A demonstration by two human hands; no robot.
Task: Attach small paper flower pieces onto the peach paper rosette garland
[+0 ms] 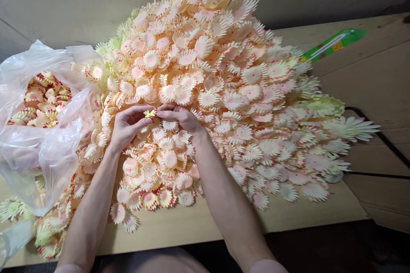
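Note:
Both my hands meet in front of a large heap of artificial flower petals [208, 99], cream and pale pink with red tips. Between my left hand [130, 126] and my right hand [184, 117] is a small yellow flower piece [150, 113] with a reddish end. My left thumb and forefinger close on its yellow side. The right thumb and fingers pinch at its reddish end; what exactly lies between them is partly hidden. More petal pieces lie just below the hands, among them a yellow one with red tips [165, 197].
On the left stands an opened clear plastic bag [60, 145] with red-tipped petals [48, 98] inside. A green plastic packet [336, 45] sticks out at the back right. Cardboard [371, 89] and a black bar [392, 149] are at the right. The wooden table [179, 226] ends near my body.

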